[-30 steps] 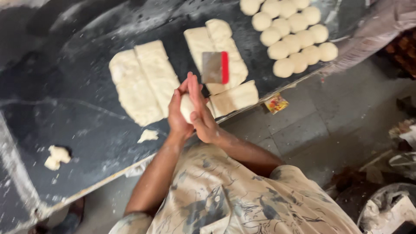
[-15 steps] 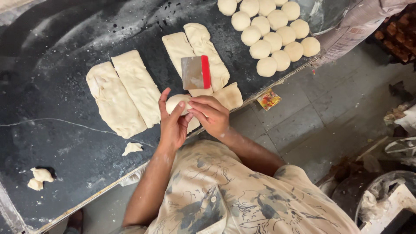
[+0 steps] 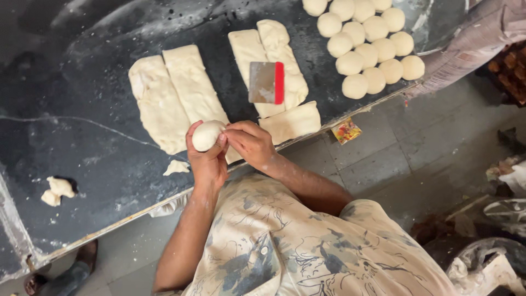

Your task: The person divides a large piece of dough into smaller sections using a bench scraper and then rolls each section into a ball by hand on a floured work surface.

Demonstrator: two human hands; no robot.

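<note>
Far left on the dark worktop (image 3: 82, 126): two small dough scraps (image 3: 55, 189), lying apart from everything else. Next along, two long flat dough slabs (image 3: 172, 96) side by side, with a torn bit of dough (image 3: 176, 167) just below them.

At centre, a change from a second ago: palms then pressed together around the lump, now parted. Left hand (image 3: 207, 159) cupped upright and closed around a rounded dough ball (image 3: 207, 135), held above the worktop edge near the slabs. Right hand (image 3: 251, 143) half-curled, fingertips touching the ball's side, gripping nothing of its own. Judged from the smooth surface: rolling between the palms finished or nearly so, ball now being tidied.

Further right, a metal scraper with a red handle (image 3: 267, 82) resting on cut dough strips (image 3: 285, 118). Far right, a cluster of finished dough balls (image 3: 370, 46), touching one another.
</note>
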